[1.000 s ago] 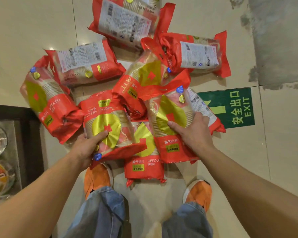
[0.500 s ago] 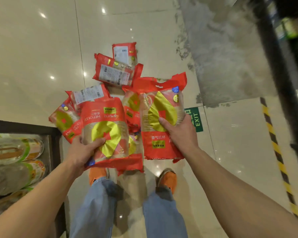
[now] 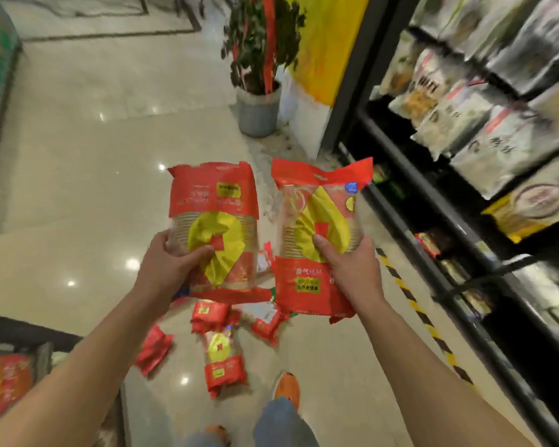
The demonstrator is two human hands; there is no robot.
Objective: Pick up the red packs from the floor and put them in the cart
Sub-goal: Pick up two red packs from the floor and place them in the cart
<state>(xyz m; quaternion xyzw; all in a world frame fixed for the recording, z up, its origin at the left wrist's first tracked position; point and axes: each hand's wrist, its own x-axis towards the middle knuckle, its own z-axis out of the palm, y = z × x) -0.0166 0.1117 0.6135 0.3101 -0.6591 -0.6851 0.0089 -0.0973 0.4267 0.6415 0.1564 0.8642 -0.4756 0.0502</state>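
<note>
I hold two red packs of paper cups up in front of me, well above the floor. My left hand grips one red pack by its lower left side. My right hand grips the other red pack at its middle, thumb on the yellow disc. Below them, several more red packs lie on the shiny floor near my feet. No cart can be made out for certain.
A black shelf unit full of bagged goods runs along the right, with yellow-black tape on the floor before it. A potted plant stands ahead. A dark display case with goods sits at the lower left.
I have stood up with both packs, lifting them far above the pile. My view has swung from the floor toward the aisle, plant and right-hand shelves.
</note>
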